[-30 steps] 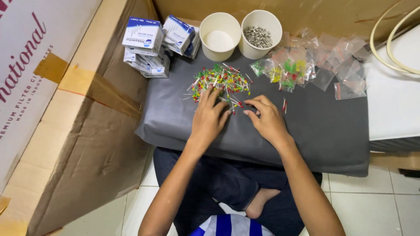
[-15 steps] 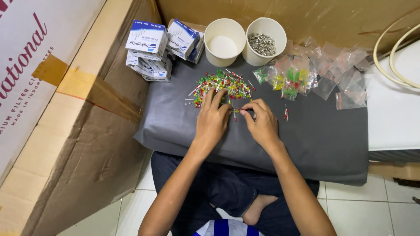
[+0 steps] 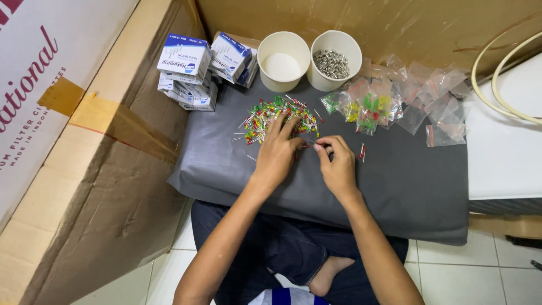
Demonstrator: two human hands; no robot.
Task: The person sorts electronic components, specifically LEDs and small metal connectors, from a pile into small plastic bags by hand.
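A heap of small red, green and yellow pieces with thin wire legs (image 3: 270,116) lies on a grey padded surface (image 3: 406,181). My left hand (image 3: 278,151) rests flat on the near edge of the heap, fingers spread into it. My right hand (image 3: 337,164) is beside it, fingertips pinched on one or two of the small pieces just to the right of the heap. A couple of red pieces (image 3: 362,151) lie loose to the right of that hand.
Two white cups stand at the back, one empty (image 3: 282,61) and one holding small grey metal parts (image 3: 334,59). Small clear bags (image 3: 395,104), some filled with coloured pieces, lie right. Stacked white-and-blue boxes (image 3: 192,70) sit left, by a large cardboard carton (image 3: 84,158).
The view has shifted slightly. My left hand has pushed further into the heap, and my right hand stays pinched close beside it.
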